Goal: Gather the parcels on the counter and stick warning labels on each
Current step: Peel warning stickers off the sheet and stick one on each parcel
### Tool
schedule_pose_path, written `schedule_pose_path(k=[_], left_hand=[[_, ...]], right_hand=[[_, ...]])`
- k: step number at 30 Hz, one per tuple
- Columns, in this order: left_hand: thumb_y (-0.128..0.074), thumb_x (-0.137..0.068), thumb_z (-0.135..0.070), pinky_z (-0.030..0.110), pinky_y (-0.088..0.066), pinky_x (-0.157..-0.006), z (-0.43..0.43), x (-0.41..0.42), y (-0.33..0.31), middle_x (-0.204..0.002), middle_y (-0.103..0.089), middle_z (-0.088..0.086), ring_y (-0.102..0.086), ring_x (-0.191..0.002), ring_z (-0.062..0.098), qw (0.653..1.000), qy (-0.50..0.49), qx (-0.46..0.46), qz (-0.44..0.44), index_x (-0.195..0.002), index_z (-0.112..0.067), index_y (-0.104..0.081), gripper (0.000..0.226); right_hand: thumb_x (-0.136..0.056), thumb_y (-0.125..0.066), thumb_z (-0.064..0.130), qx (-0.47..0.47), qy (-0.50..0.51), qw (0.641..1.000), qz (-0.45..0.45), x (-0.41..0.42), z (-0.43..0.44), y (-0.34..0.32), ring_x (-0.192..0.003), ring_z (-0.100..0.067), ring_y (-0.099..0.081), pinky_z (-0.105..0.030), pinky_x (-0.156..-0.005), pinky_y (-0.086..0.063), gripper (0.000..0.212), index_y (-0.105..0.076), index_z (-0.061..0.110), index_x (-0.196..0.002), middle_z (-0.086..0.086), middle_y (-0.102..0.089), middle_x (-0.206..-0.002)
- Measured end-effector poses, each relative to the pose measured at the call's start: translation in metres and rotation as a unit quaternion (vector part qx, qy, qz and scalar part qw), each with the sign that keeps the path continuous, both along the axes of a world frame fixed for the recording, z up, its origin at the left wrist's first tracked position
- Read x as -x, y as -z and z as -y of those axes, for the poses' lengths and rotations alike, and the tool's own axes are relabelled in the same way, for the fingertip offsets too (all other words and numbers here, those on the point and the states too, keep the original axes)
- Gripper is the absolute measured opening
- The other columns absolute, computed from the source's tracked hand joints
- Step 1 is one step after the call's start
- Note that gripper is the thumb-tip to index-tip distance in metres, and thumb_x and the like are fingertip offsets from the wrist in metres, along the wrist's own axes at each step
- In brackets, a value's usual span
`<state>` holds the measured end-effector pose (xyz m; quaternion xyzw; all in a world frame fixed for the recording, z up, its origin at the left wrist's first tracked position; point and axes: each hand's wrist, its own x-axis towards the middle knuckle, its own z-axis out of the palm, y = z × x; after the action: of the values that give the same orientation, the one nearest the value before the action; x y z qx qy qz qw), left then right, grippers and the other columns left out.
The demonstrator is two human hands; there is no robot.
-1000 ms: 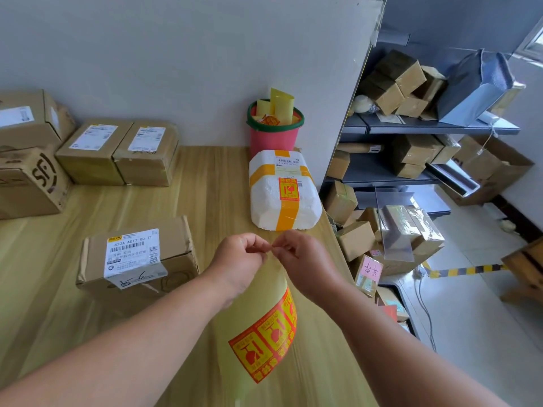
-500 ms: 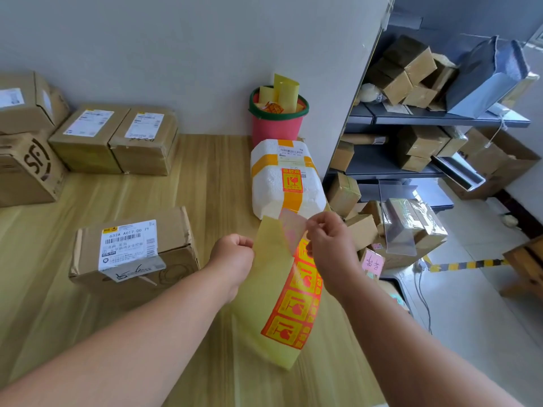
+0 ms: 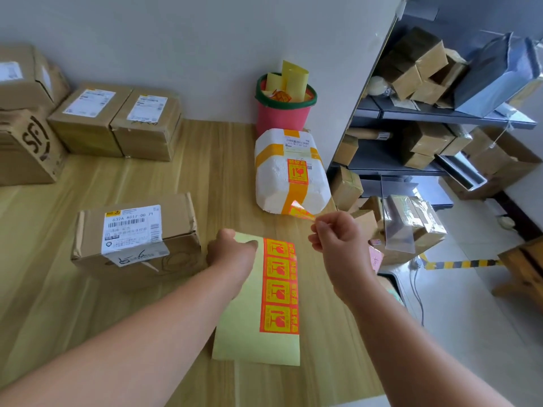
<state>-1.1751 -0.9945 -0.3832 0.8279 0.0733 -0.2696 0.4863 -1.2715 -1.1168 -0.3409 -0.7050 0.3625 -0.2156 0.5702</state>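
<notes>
"What did the left hand [image 3: 232, 255] hold?"

"Its curled fingers pinched the top of the yellow sticker sheet [image 3: 249, 342]."

"And the right hand [image 3: 338, 239]?"

"Its thumb and finger pinched one loose warning label [image 3: 296, 212]. The other fingers were curled in. The white foam parcel [image 3: 289, 183] sat at twelve o'clock from the label. The cardboard parcel [image 3: 135, 233] sat at nine o'clock from the left hand."

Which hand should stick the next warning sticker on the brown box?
Right hand, most likely: it pinches a peeled label, while the left hand grips the label sheet. The brown box sits just left of that sheet, showing no warning label.
</notes>
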Motion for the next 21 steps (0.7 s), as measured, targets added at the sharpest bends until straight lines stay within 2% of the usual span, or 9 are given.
schedule_pose_path(k=[1, 3, 4, 6, 8, 12, 16, 19, 21], left_hand=[[-0.062, -0.087, -0.029, 0.031, -0.042, -0.077, -0.002, 0.001, -0.002, -0.122, -0.055, 0.006, -0.055, -0.106, 0.027, 1.000, 0.010, 0.005, 0.021, -0.127, -0.015, -0.052, 0.044], [-0.060, -0.089, -0.032, 0.031, -0.042, -0.074, -0.007, 0.002, -0.013, -0.094, -0.061, 0.005, -0.056, -0.088, 0.024, 0.998, 0.021, 0.066, 0.012, -0.099, -0.012, -0.063, 0.022], [-0.057, -0.091, -0.032, 0.029, -0.039, -0.070, -0.010, 0.001, -0.021, -0.083, -0.059, 0.004, -0.053, -0.080, 0.022, 0.994, 0.022, 0.104, -0.007, -0.085, -0.012, -0.061, 0.021], [-0.052, -0.094, -0.032, 0.028, -0.036, -0.064, -0.016, -0.003, -0.039, -0.073, -0.057, 0.003, -0.049, -0.071, 0.019, 0.986, 0.009, 0.164, -0.038, -0.073, -0.014, -0.059, 0.029], [-0.053, -0.094, -0.031, 0.028, -0.035, -0.063, -0.026, -0.010, -0.054, -0.069, -0.058, 0.003, -0.050, -0.069, 0.019, 0.982, -0.009, 0.185, -0.044, -0.071, -0.015, -0.059, 0.029], [-0.060, -0.087, -0.017, 0.029, -0.037, -0.065, -0.053, -0.021, -0.070, -0.067, -0.057, 0.004, -0.052, -0.070, 0.020, 0.985, -0.012, 0.171, -0.029, -0.070, -0.014, -0.059, 0.017], [-0.059, -0.079, -0.012, 0.032, -0.039, -0.069, -0.085, -0.032, -0.080, -0.068, -0.056, 0.010, -0.048, -0.069, 0.022, 0.989, -0.052, 0.140, -0.002, -0.064, -0.012, -0.056, 0.015], [-0.059, -0.081, -0.012, 0.029, -0.039, -0.066, -0.109, -0.041, -0.087, -0.069, -0.056, 0.009, -0.048, -0.066, 0.022, 0.986, -0.094, 0.140, 0.018, -0.071, -0.010, -0.058, 0.011], [-0.059, -0.084, -0.014, 0.028, -0.041, -0.064, -0.121, -0.046, -0.091, -0.068, -0.057, 0.005, -0.052, -0.066, 0.018, 0.984, -0.100, 0.148, 0.016, -0.076, -0.010, -0.059, 0.009]], right_hand=[[-0.094, -0.051, 0.004, 0.001, -0.013, 1.000, 0.002, -0.001, -0.005, -0.001, -0.065, -0.009, -0.060, -0.030, -0.067, -0.051, 0.018, -0.059, 0.015, -0.083, -0.002, -0.061, -0.074], [-0.093, -0.052, 0.001, 0.016, -0.038, 0.999, 0.003, -0.005, -0.017, -0.004, -0.065, -0.009, -0.059, -0.028, -0.065, -0.050, 0.016, -0.059, 0.012, -0.083, -0.006, -0.061, -0.076], [-0.093, -0.053, 0.001, 0.031, -0.054, 0.998, -0.002, -0.007, -0.022, -0.006, -0.066, -0.007, -0.059, -0.028, -0.066, -0.050, 0.015, -0.059, 0.011, -0.084, -0.006, -0.062, -0.077], [-0.093, -0.054, 0.002, 0.053, -0.087, 0.995, -0.008, -0.010, -0.032, -0.009, -0.063, 0.001, -0.058, -0.022, -0.066, -0.048, 0.011, -0.061, 0.008, -0.088, -0.004, -0.062, -0.077], [-0.092, -0.055, 0.001, 0.069, -0.115, 0.991, -0.008, -0.015, -0.041, -0.012, -0.060, 0.005, -0.056, -0.017, -0.063, -0.047, 0.011, -0.063, 0.008, -0.090, -0.001, -0.062, -0.076], [-0.089, -0.056, -0.004, 0.072, -0.153, 0.986, 0.015, -0.027, -0.060, -0.019, -0.060, 0.001, -0.057, -0.026, -0.068, -0.049, 0.024, -0.061, 0.017, -0.081, 0.004, -0.061, -0.072], [-0.088, -0.054, -0.008, 0.085, -0.188, 0.978, 0.028, -0.037, -0.080, -0.028, -0.061, -0.003, -0.059, -0.021, -0.063, -0.049, 0.031, -0.057, 0.023, -0.084, 0.005, -0.061, -0.073], [-0.089, -0.053, -0.008, 0.091, -0.203, 0.975, 0.022, -0.046, -0.093, -0.032, -0.060, -0.005, -0.060, -0.021, -0.061, -0.049, 0.031, -0.055, 0.022, -0.085, 0.003, -0.061, -0.075], [-0.089, -0.053, -0.007, 0.098, -0.215, 0.972, 0.017, -0.052, -0.102, -0.034, -0.062, -0.005, -0.061, -0.027, -0.064, -0.052, 0.027, -0.057, 0.020, -0.085, 0.004, -0.062, -0.074]])
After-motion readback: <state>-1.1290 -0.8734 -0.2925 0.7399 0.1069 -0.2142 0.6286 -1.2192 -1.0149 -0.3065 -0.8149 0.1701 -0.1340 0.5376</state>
